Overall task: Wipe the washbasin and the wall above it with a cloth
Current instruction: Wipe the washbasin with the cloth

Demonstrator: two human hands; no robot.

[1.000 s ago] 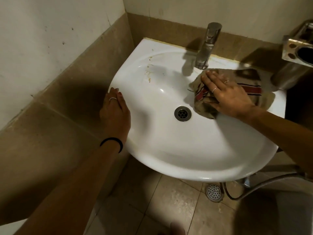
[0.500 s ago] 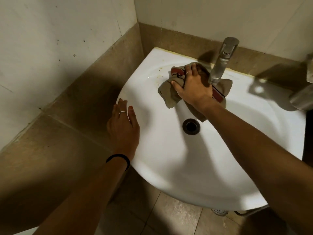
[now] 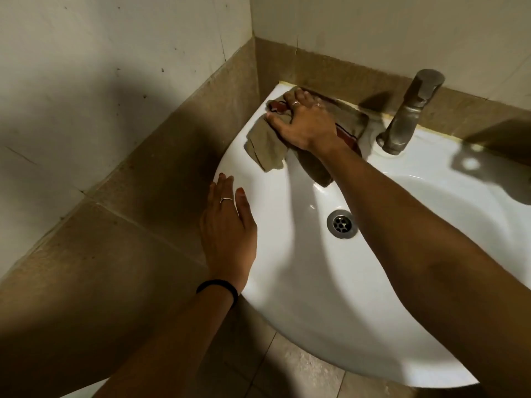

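Washbasin [image 3: 301, 282]: white glazed ceramic, fixed in a wall corner; hard, glossy, likely slick when wet. Drain [image 3: 342, 224] at bowl centre; metal tap [image 3: 408, 116] on the rear ledge.

Cloth [image 3: 267, 145]: drab brown with a red-striped edge, crumpled on the rear-left ledge just beside the tiled wall [image 3: 330, 73], left of the tap, one flap drooping into the bowl. Judged soft, limp and light (probably damp, though not confirmable); prone to bunching rather than sliding flat. Best taken under a broad flat palm over the bunched middle, or gathered in the fingers before lifting to the wall.

Right hand [image 3: 304, 124]: laid on top of the cloth, fingers spread and fairly straight, pressing down; fingertips near the basin's back corner. No pinch visible.

Left hand [image 3: 230, 228]: flat on the basin's left rim, fingers extended and close together, holding nothing; apparently bracing.

Stage, as judged: basin ledge in hand; wall above not yet reached.
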